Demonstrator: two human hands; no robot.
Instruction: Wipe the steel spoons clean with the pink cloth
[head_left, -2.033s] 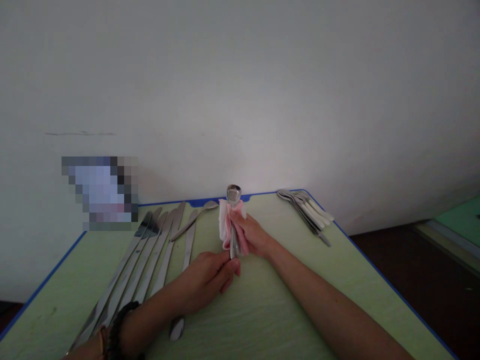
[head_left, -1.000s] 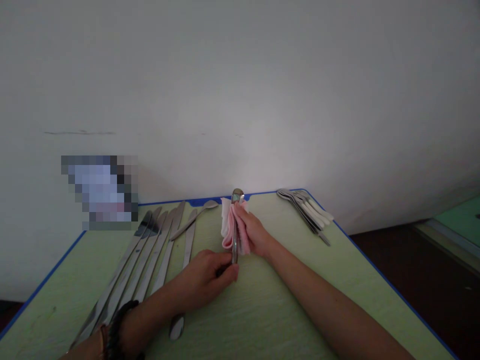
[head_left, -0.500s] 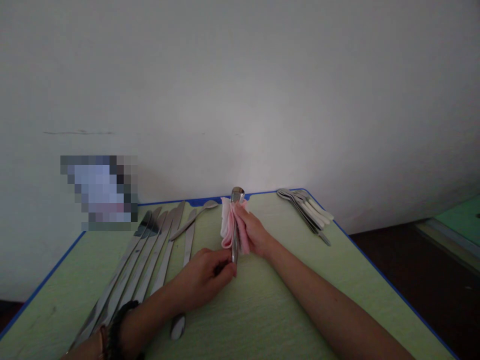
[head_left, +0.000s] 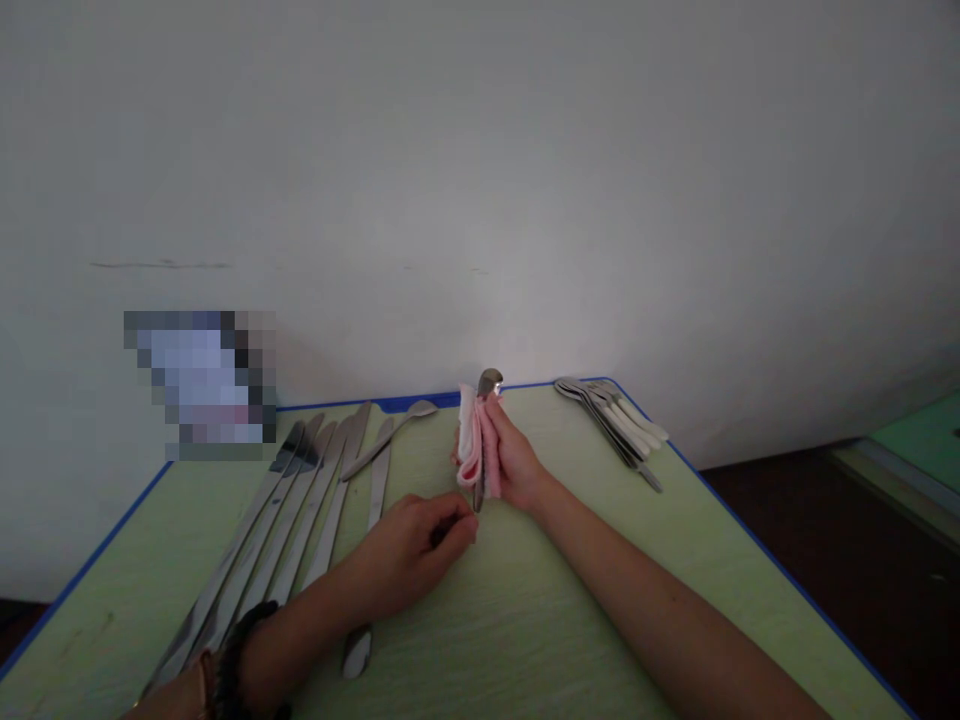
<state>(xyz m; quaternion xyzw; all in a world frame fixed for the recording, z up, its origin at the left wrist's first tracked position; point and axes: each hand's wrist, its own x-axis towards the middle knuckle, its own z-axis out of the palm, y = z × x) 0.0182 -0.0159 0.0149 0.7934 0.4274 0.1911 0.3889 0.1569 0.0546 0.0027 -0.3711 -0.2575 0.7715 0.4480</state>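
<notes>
In front of me, above the middle of the table, a shiny metal spoon (head_left: 490, 381) points bowl-up toward the wall. A folded pink cloth (head_left: 470, 440) is wrapped about its middle. My right hand (head_left: 520, 462) is closed around the cloth and the spoon inside it, thumb on the near side. Lower down, my left hand (head_left: 424, 545) pinches the bottom end of the spoon's handle, its fingertips partly hiding that end. To the left of my hands another spoon (head_left: 405, 418) lies across the table knives.
Several long metal table knives (head_left: 289, 530) lie side by side on the left of the green table (head_left: 570, 620). Stacked spoons (head_left: 600, 420) and white-handled cutlery (head_left: 637, 425) sit at the back right. A pixelated object (head_left: 195, 385) leans on the wall (head_left: 480, 180).
The spoon and cloth have shifted slightly right, and the spoon's bowl has turned. Less of its handle shows below the cloth. My left hand has moved slightly with the handle end.
</notes>
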